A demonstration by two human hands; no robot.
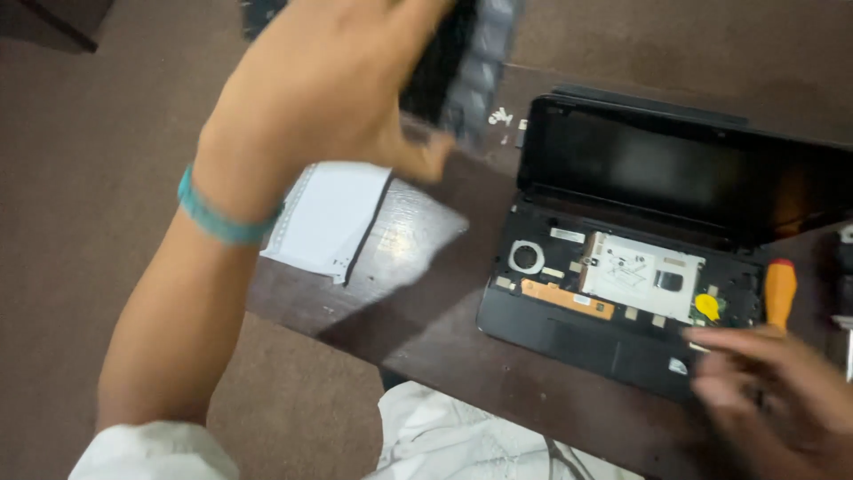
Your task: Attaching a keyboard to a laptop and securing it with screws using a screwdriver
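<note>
My left hand (pixel 324 84) is raised high over the table's left part and grips a flat dark keyboard panel (pixel 469 53) with grey keys, blurred by motion. A teal band circles that wrist. A small black laptop (pixel 569 324) lies open on the dark wooden table (pixel 418 311), its keyboard bay bare, showing a silver metal plate (pixel 641 277), an orange strip and a round ring. My right hand (pixel 773 391) rests at the laptop's front right corner, fingers loosely curled, blurred. A screwdriver with an orange handle (pixel 780 293) lies just beyond those fingers.
A white sheet of paper (pixel 333 218) lies on the table to the left of the laptop. The laptop's dark screen (pixel 684 169) stands tilted back. Brown floor surrounds the table; white cloth shows at the bottom edge.
</note>
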